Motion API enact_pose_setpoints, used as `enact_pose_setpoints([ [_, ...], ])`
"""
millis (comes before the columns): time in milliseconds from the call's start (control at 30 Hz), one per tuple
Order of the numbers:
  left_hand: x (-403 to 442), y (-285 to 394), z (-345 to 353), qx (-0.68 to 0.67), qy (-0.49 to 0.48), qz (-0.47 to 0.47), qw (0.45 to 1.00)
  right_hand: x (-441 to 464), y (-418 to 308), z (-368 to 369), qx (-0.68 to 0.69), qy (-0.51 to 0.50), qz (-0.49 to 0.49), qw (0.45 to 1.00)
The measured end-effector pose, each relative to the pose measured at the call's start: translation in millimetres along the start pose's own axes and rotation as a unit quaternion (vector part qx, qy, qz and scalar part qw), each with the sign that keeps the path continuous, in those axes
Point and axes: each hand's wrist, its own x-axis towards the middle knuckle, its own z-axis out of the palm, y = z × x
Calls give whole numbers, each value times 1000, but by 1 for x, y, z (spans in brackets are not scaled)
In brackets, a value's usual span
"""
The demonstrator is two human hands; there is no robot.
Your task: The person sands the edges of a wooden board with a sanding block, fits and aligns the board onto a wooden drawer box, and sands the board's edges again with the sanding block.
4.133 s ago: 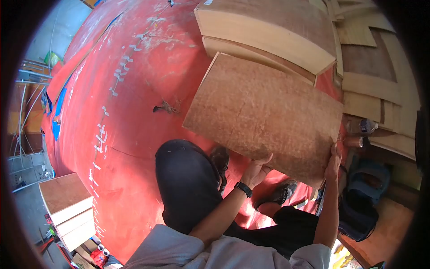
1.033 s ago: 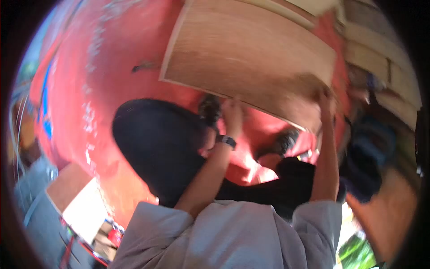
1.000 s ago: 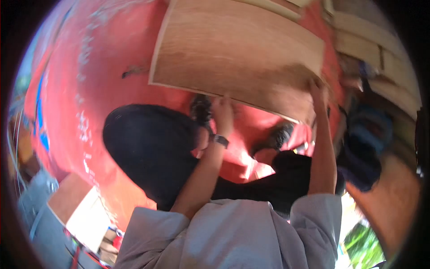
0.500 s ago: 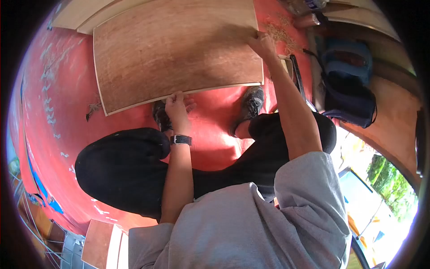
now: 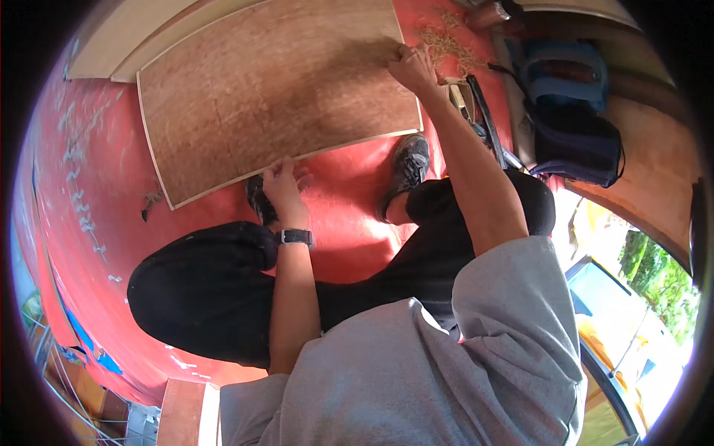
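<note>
A brown plywood panel (image 5: 275, 111) with pale edge strips lies across the upper middle, in front of my shoes. My left hand (image 5: 285, 184), below a wrist with a black watch, is at the panel's near edge. Its thumb and forefinger pinch the rim while the other fingers hang loosely curled. At the right edge, towards the far side, my right hand (image 5: 413, 68) is closed with curled fingers against the panel. Part of its grip is hidden from above. A dark shadow falls on the wood beside it.
Both black shoes (image 5: 407, 167) stand on the red floor (image 5: 104, 193). Other boards (image 5: 123, 33) lie beyond the panel. Wood shavings (image 5: 450, 44) are scattered at the right, near a dark bag (image 5: 576, 145). A wooden block (image 5: 181, 412) stands at lower left.
The view has shifted slightly, so panel, shoes and hands appear further left. Both hands stay at about the same places on the panel's edges; the right hand's fingers look more curled.
</note>
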Motion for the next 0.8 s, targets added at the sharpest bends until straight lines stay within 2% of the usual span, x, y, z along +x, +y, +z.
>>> enact_pose_setpoints([
  [300, -4, -2, 7, 37, 33, 28, 998, -11, -4, -2, 11, 46, -46, 998],
  [400, -8, 3, 14, 59, 48, 36, 996, -18, -19, 1, -109, 59, -25, 992],
  [600, -3, -4, 14, 132, 31, 76, 988, 19, 26, 17, -107, -18, -142, 984],
  [633, -6, -7, 17, 142, 36, 81, 986, 18, 31, 13, -53, 5, -138, 989],
  [733, -10, -18, 22, 216, -48, 196, 955, -18, 26, -13, 110, 66, -100, 987],
  [800, -29, -12, 33, 304, -99, 256, 912, -48, 30, -1, 126, 114, -71, 983],
])
